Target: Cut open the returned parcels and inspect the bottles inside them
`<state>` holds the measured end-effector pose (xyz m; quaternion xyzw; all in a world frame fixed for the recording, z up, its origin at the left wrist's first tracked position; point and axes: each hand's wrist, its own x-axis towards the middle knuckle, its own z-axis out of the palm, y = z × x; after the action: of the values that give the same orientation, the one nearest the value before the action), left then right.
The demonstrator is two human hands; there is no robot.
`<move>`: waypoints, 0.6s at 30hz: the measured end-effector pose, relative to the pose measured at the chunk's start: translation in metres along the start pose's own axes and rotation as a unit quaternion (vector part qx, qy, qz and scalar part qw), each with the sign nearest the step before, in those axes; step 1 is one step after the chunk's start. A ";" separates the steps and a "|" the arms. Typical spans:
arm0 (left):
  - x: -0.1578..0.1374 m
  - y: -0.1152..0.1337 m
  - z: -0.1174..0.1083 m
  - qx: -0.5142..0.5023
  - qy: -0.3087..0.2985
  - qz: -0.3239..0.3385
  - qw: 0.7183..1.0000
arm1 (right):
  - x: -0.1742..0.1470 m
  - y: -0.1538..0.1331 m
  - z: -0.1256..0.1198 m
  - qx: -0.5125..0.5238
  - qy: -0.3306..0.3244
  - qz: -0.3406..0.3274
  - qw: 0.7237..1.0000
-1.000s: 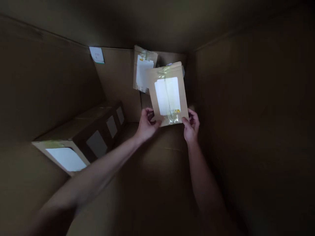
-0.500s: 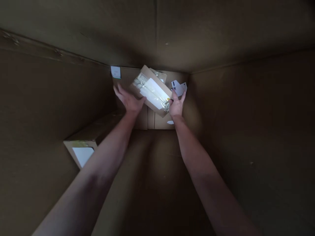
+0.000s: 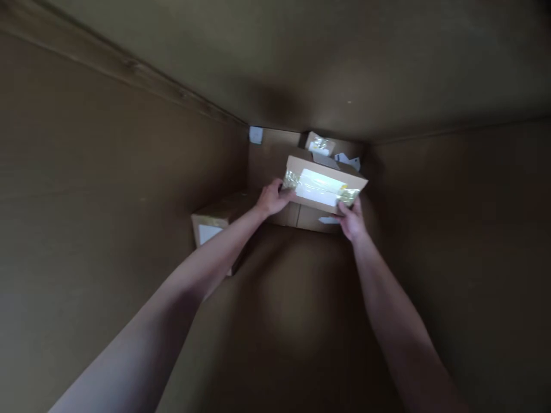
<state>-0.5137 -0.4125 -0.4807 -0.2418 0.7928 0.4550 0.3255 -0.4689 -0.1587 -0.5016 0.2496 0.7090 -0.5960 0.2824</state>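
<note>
Between my two hands is a taped cardboard box (image 3: 316, 202), with a bright white label and shiny clear tape facing me. My left hand (image 3: 274, 198) is closed on its left end, thumb over the front side. At the lower right corner my right hand (image 3: 352, 219) grips it, the thumb on the front and the other fingers partly hidden behind. The box is tilted slightly, its right end lower. Just behind it stands a smaller taped box (image 3: 319, 143) with a white label.
Tall brown cardboard walls (image 3: 456, 241) surround my arms. Against the left wall sits another labelled box (image 3: 210, 219), partly behind my left forearm. On the cardboard bottom (image 3: 275, 149) lie a small white square (image 3: 255, 135) and white paper pieces (image 3: 348, 160).
My left hand, spread beside the box before, has closed on its left end. The box has turned closer to level and faces me more. The view has shifted left.
</note>
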 end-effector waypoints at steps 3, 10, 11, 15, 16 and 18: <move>-0.079 -0.018 -0.021 -0.029 0.007 -0.021 0.999 | -0.028 -0.018 -0.007 0.025 0.012 -0.039 0.999; -0.247 -0.021 -0.073 -0.333 0.112 -0.200 0.915 | -0.088 -0.120 0.052 -0.062 -0.060 -0.210 0.974; -0.266 -0.023 -0.077 -0.355 0.129 -0.227 0.898 | -0.093 -0.132 0.068 -0.062 -0.094 -0.233 0.966; -0.316 -0.049 -0.085 -0.407 0.166 -0.329 0.836 | -0.107 -0.145 0.134 -0.084 -0.234 -0.289 0.924; -0.319 -0.058 -0.085 -0.418 0.165 -0.359 0.818 | -0.109 -0.140 0.149 -0.091 -0.254 -0.284 0.920; -0.318 -0.076 -0.085 -0.440 0.155 -0.412 0.783 | -0.115 -0.125 0.174 -0.111 -0.274 -0.249 0.922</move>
<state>-0.2736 -0.4952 -0.2582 -0.7300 0.3712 0.5329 0.2129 -0.4548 -0.3527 -0.3564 -0.1412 0.7046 -0.6098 0.3343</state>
